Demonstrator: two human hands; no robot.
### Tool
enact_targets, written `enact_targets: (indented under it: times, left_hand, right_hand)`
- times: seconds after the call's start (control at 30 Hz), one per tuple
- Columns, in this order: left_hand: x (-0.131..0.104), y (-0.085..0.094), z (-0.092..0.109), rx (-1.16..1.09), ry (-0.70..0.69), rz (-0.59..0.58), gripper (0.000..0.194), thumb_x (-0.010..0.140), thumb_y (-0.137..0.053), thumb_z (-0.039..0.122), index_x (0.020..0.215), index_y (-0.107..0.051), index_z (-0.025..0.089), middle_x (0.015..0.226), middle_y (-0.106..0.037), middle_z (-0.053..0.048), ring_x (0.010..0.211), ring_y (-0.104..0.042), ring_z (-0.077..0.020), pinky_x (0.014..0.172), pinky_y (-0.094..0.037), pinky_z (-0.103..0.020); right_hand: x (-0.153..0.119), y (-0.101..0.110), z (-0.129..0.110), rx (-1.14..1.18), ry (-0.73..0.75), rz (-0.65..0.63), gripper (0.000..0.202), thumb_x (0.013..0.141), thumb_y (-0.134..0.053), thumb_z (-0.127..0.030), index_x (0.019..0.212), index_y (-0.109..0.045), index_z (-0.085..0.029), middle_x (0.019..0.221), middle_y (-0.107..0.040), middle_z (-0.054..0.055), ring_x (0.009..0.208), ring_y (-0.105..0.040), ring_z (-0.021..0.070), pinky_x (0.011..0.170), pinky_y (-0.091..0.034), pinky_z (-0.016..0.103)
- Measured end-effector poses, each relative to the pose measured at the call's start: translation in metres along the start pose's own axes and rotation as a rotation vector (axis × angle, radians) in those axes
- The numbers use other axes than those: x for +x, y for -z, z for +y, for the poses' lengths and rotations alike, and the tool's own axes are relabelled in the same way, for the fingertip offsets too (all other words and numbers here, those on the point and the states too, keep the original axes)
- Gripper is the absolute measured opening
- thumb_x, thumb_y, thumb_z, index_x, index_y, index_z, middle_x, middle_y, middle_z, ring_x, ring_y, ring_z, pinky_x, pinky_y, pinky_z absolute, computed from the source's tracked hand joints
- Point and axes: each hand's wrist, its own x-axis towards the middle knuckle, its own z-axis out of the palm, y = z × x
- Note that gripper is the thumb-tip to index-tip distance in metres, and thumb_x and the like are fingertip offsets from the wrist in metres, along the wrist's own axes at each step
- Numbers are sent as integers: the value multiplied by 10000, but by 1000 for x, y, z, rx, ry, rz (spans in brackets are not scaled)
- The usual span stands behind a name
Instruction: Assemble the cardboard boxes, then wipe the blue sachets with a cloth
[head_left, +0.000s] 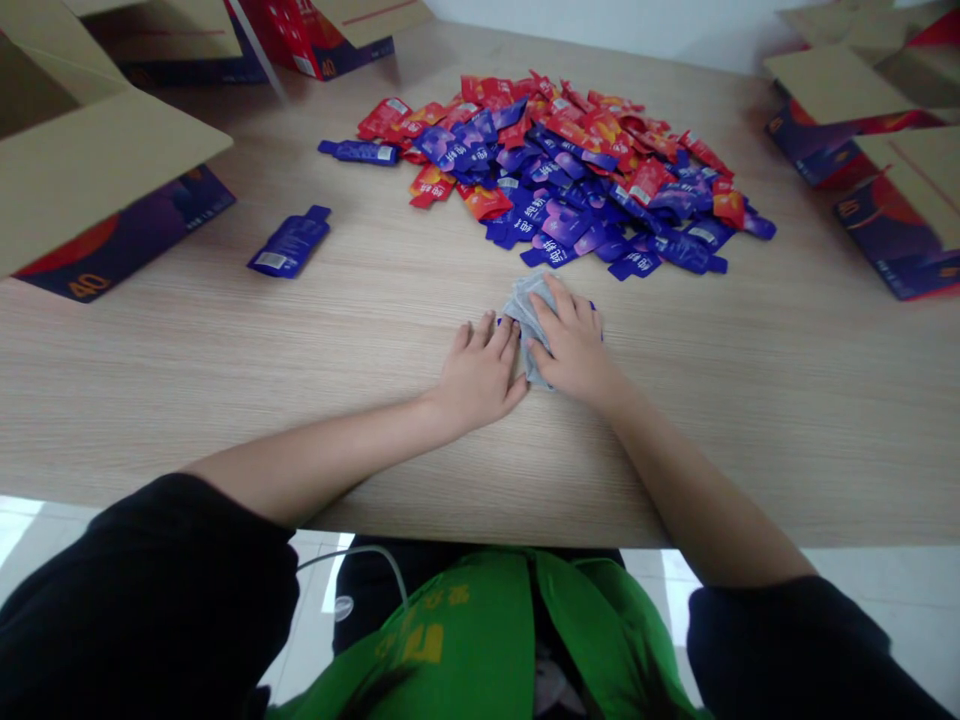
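My right hand [574, 345] presses a folded grey cloth [531, 310] against the table, fingers wrapped over its right side. Bits of blue show beside the fingertips, from a pouch mostly hidden under the cloth and hands. My left hand [484, 372] lies flat, palm down, its fingers apart, with the fingertips at the left edge of the cloth and blue piece. Beyond the hands is a heap of red pouches [600, 130] and blue pouches [559, 215]. One blue pouch [291, 243] lies alone at the left, and another [360, 152] sits at the heap's left end.
Open cardboard boxes stand on the wooden table [187, 370]: a large one [135, 235] at the left, others [322, 40] at the back left, and more [900, 235] at the right. A wall runs behind the table. A white cable hangs below the front edge.
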Motion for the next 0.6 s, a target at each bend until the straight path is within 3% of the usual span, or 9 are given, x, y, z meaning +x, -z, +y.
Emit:
enact_targets:
  times: [0.13, 0.3, 0.5, 0.6]
  left_hand:
    - [0, 1, 0, -10, 4, -20, 736, 998, -378, 490, 1555, -377, 10, 1624, -365, -226, 1504, -311, -421, 1176, -308, -574]
    - [1, 3, 0, -7, 12, -44, 736, 1012, -354, 488, 1570, -350, 8, 1651, -317, -210, 1514, -293, -411, 1193, -292, -563]
    - [0, 5, 1, 3, 17, -59, 720, 1021, -322, 479, 1575, -346, 19, 1653, -319, -201, 1517, -289, -409, 1190, -297, -561]
    - [-1, 5, 0, -3, 15, -51, 719, 1017, -333, 477, 1572, -353, 20, 1649, -326, -204, 1517, -288, -410, 1189, -300, -558]
  right_hand:
    - [-2, 0, -2, -17, -46, 21, 611, 904, -459, -191, 1516, -452, -196, 1683, -279, 112, 1344, -417, 383, 1074, -377, 594]
    - [-9, 1, 4, -77, -190, 45, 637, 827, -483, -99, 1465, -498, -101, 1638, -321, 191, 1289, -456, 420, 1065, -394, 606]
    - [-15, 9, 54, -33, -383, -20, 707, 765, -520, -83, 1461, -441, 9, 1534, -369, 313, 1326, -466, 453, 1054, -433, 608]
    - [-14, 20, 80, 4, -311, 11, 593, 801, -474, -100, 1389, -532, -52, 1394, -524, 266, 1230, -573, 387, 1025, -495, 563]
